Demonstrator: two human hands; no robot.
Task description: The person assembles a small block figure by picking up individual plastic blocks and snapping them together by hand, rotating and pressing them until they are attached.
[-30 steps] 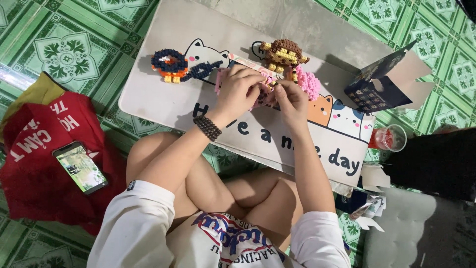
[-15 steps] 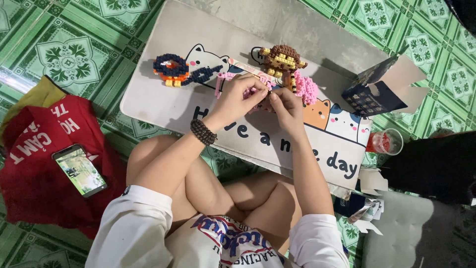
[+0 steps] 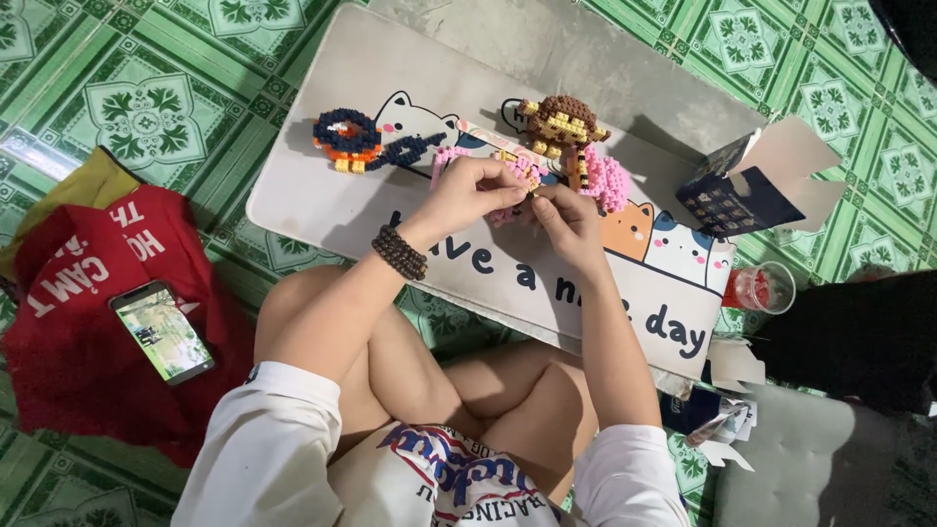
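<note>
My left hand [image 3: 468, 192] and my right hand [image 3: 568, 217] meet over a low grey table [image 3: 322, 200] printed with cats. Both pinch a small pink and yellow brick figure [image 3: 517, 174] held just above the tabletop; most of it is hidden by my fingers. A dark bead bracelet [image 3: 399, 253] circles my left wrist. Beyond my hands stand a brown brick monkey [image 3: 560, 121] and a pink brick piece [image 3: 607, 180]. A blue and orange brick figure [image 3: 349, 140] lies to the left.
An open dark blue cardboard box [image 3: 744, 193] sits at the table's right end, beside a clear cup with red contents [image 3: 761, 288]. A phone [image 3: 161, 330] rests on red cloth [image 3: 88, 293] on the green tiled floor at left. Paper scraps [image 3: 727, 420] lie at right.
My hands have lifted slightly and shifted toward the far side of the table, still working the small pink figure between the fingertips. Nothing else on the table moved.
</note>
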